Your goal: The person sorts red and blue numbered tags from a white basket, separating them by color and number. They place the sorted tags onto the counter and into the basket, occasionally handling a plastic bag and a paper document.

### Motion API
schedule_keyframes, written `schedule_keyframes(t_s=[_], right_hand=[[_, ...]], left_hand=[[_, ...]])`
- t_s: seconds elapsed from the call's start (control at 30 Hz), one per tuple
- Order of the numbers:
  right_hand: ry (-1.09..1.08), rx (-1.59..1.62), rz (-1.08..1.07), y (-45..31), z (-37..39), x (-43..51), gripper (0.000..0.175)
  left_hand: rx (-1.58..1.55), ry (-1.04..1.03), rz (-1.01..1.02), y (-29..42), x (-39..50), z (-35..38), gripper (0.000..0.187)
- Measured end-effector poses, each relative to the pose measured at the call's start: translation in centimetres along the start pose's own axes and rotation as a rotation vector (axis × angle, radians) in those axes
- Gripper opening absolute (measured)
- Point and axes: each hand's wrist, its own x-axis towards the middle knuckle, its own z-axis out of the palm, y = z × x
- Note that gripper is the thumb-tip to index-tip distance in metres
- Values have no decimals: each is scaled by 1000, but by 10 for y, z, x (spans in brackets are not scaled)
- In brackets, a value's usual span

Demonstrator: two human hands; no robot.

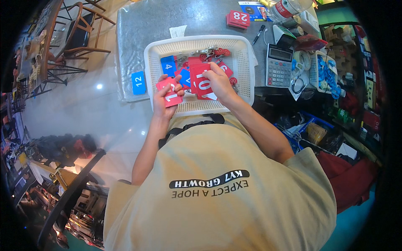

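A white perforated plastic basket (248,72) stands on the table's near part, holding red and blue number cards, round red tags and metal clips (209,50). Over its left side, my left hand (166,97) grips a small stack of red number cards (171,98). My right hand (220,80) pinches a red number card (201,78) above the basket's middle, with more red cards under it. A blue card numbered 4 (168,66) lies in the basket. Outside it, to the left, lies a blue card numbered 12 (137,82). A stack of red cards topped by 28 (238,18) sits farther back.
Right of the basket are a calculator (279,66), a black pen (258,34), rolls of tape and a small basket of blue items (328,72). A plastic bottle (284,9) lies at the back right. Wooden chairs (83,31) stand on the floor at left.
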Motion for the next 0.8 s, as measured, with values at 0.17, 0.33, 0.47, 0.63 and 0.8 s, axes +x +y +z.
schedule_keyframes(t_s=[0.17,0.33,0.47,0.63,0.8], right_hand=[[34,-172,-190,45,8,15,19],[153,-768,-143,23,-32,31,23],[552,-1402,-453,49,-90,52,34],[468,-1512,-291,52,-96,65,38],[446,-1692,-228,28,-91,57,29]], left_hand=[[717,116,-69,-14,-5,21,49],[670,159,-7,-9,-8,19,50],[502,201,150,15,-16,18,39],[454,228,268,36,-23,20,33],[584,254,356,40,-21,26,38]])
